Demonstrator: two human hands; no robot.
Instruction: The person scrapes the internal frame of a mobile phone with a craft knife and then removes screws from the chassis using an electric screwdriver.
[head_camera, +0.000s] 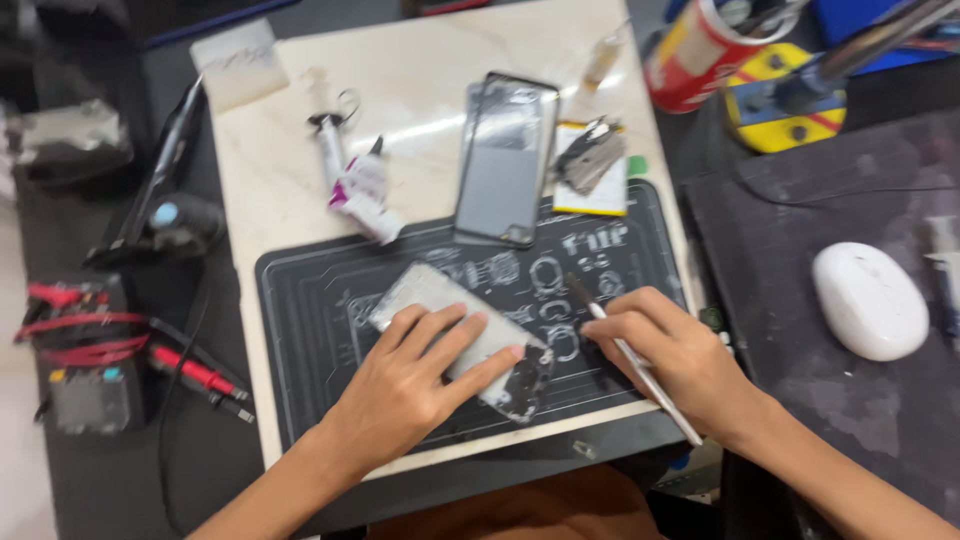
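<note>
On our pale surface (290, 190) lies a dark mat (320, 330); beyond it, a red can (695, 50). Left hand (415, 385) presses flat the silvery phone panel (440, 300); right hand (665, 355) grips a slim tool (640, 370).

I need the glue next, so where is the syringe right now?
In the head view the syringe lies on the pale board, upper left of the dark mat, just left of the dark phone frame.
</note>
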